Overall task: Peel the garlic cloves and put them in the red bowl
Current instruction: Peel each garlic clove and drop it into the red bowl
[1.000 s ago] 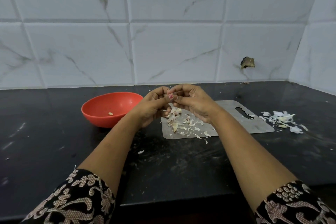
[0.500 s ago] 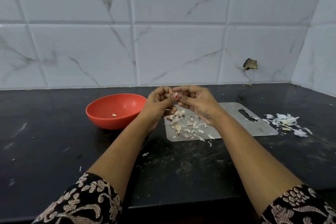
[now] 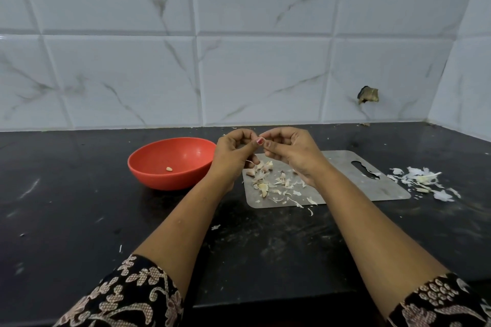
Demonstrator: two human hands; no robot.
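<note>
At the centre of the frame the left hand [image 3: 233, 152] and the right hand [image 3: 291, 152] are held together above the left end of the steel cutting board [image 3: 345, 180]. The fingers of both are curled and their fingertips [image 3: 259, 141] are pressed against one another. A held clove is judged to be pinched between them, though it is hidden by the fingers and cannot be made out. One peeled clove [image 3: 169, 168] is seen in the red bowl [image 3: 170, 182], left of centre on the black counter [image 3: 79, 207]. More garlic cloves [image 3: 261, 167] are heaped with loose skins on the board just below the hands. A further pile of skins [image 3: 422, 180] is spread beyond the board's right edge.

A clove is expected to be light, small and firm, and slick once bared; its skin is papery and easily torn. It is best taken by its sides between thumb and forefinger, with the skin lifted by a nail at the blunt root end. Too hard a squeeze may shoot it out.
</note>
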